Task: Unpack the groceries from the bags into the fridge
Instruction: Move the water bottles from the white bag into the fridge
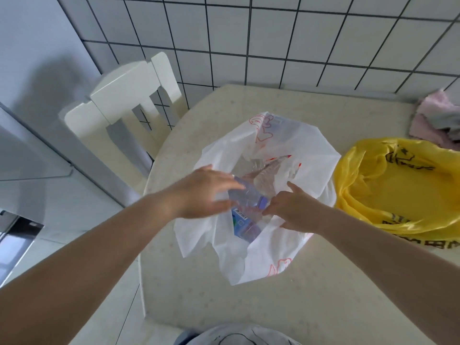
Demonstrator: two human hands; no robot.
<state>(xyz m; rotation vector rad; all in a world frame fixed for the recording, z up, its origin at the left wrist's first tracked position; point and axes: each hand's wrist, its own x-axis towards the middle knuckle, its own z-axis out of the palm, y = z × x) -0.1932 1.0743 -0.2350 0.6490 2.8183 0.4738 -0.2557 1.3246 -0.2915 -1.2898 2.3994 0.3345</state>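
Nearest edge: a fold of pale clothing point(239, 336) at the bottom of the view, then both bare forearms reaching away over the beige table point(311, 307).

White bag point(263, 257) stands open mid-table, red line print on its near and far sides. Both hands are at its mouth.

Left hand point(201, 192): fingers spread and curved over the shoulder of a clear water bottle point(246, 195), touching it from the left side. Motion blur here; cannot tell whether the fingers are closed round it or only resting on it.

Right hand point(293, 210): at the right rim of the bag, fingertips pinched near the bottle's purple cap point(263, 202). Whether they grip the cap or the bag's edge cannot be told (blur again).

The bottle lies tilted across the bag's opening, between the two hands, cap toward the right hand. Below it inside the bag, a second bottle point(242, 224) with a blue label and barcode. Further in, more clear plastic point(263, 170), shape unclear.

Right of the white bag, just beside it: yellow bag point(398, 185), slumped open, dark print. Far right corner: pink cloth point(438, 118), crumpled.

Left of the table: white chair point(124, 103). Beyond, a tiled wall point(273, 33) with dark grout. Far left, a grey appliance surface point(29, 150).
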